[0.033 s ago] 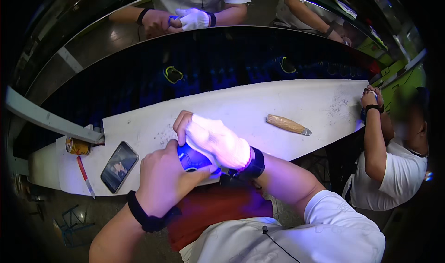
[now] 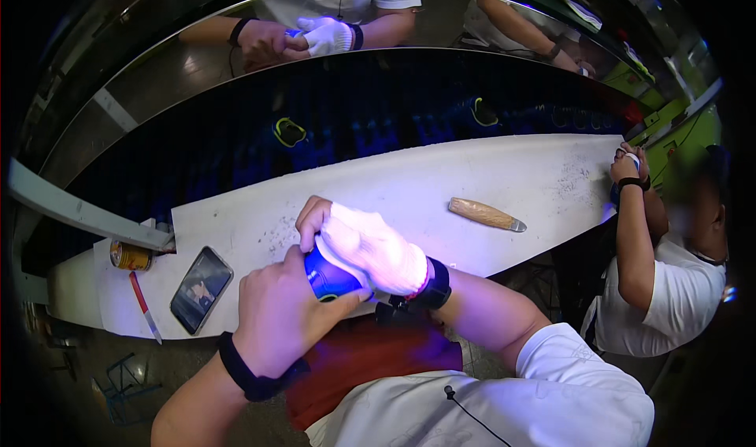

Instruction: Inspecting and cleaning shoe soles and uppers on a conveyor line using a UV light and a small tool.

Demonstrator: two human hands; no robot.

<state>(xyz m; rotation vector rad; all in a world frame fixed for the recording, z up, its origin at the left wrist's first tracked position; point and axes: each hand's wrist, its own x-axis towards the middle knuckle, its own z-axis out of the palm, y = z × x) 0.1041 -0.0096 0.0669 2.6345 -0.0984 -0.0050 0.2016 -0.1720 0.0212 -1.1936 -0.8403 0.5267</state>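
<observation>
A blue shoe with a pale sole edge is held over the near edge of the white table, between my two hands. My left hand is bare and closed round its near left side, thumb along the lower edge. On the far right side my right hand, in a white glove with bare fingertips, grips it from above, lit bright violet. Much of the shoe is hidden under both hands. To the right of them lies a wooden-handled tool with a short metal tip.
A phone, a red-handled knife and a yellow can are at the table's left. Beyond the white tabletop runs a dark strip carrying shoes. A pale metal bar crosses at left. A co-worker sits at right.
The shoe has turned slightly in my hands, so a little more of its blue side shows. Both hands keep their hold.
</observation>
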